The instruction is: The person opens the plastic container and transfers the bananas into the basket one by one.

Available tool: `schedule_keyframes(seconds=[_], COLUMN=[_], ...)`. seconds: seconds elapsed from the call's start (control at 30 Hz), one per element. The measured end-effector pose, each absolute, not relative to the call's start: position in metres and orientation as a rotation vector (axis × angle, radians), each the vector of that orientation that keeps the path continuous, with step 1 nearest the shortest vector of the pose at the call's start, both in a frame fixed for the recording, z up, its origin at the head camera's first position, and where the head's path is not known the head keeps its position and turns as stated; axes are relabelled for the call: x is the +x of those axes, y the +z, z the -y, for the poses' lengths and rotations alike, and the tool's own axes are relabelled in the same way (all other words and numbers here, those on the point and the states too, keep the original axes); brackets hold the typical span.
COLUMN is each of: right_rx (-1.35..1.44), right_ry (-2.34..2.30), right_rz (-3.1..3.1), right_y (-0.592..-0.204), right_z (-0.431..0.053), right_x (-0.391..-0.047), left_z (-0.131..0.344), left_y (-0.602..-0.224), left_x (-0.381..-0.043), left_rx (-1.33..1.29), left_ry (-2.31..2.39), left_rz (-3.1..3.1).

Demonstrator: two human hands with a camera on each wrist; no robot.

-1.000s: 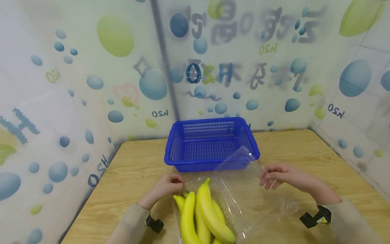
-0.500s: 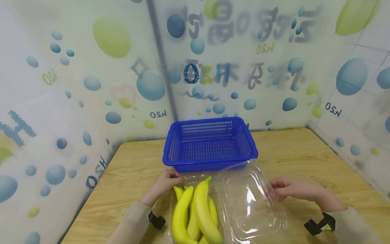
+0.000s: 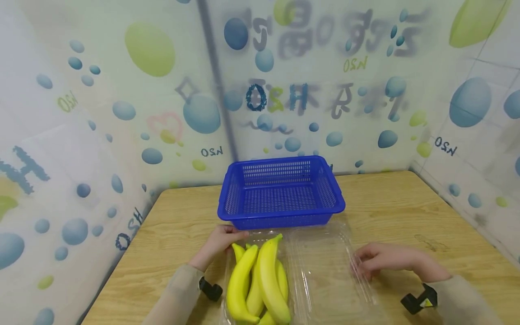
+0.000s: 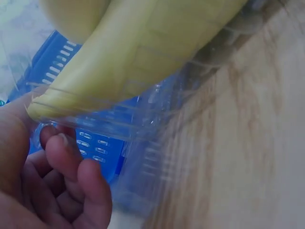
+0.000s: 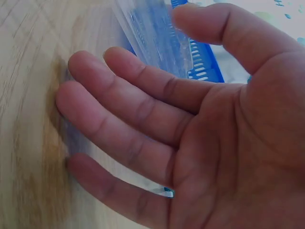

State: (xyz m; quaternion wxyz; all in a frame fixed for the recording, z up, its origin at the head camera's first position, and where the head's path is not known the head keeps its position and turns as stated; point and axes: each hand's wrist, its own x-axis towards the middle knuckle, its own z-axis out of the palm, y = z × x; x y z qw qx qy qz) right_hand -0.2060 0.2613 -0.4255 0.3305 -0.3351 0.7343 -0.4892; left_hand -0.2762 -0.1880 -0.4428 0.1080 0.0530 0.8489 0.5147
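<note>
Wood-grained, the table (image 3: 402, 207) fills my feed's lower half. Near its far edge I see the blue basket (image 3: 280, 221). Towards its near edge lies the clear box (image 3: 264, 235), its lid (image 3: 327, 280) folded flat rightward; yellow bananas (image 3: 256, 289) fill the tray side. My left hand (image 3: 217, 241) slants forward, thumb and bent fingers pinching the tray's far-left corner. My right hand (image 3: 383, 262) reaches in leftward beside the lid's outer edge, gripping nothing, thumb spread, fingers parted, slightly bent; contact I can't tell.
</note>
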Motion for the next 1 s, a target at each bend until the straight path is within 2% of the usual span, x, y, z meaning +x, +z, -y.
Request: schedule_keyframes(seconds=[0.3,1.0], right_rx=[-0.822,-0.600], right_ry=[-1.214,-1.019], right_rz=[-1.970,-2.260], right_y=[-0.432,-0.434], right_z=[-0.257,-0.245], right_x=[-0.216,-0.228], left_z=[0.186,0.187], left_y=[-0.443,-0.443], left_x=[-0.282,-0.290], left_rx=[0.064,0.025], left_ry=[1.532,1.558], left_rz=[-2.511,-2.509])
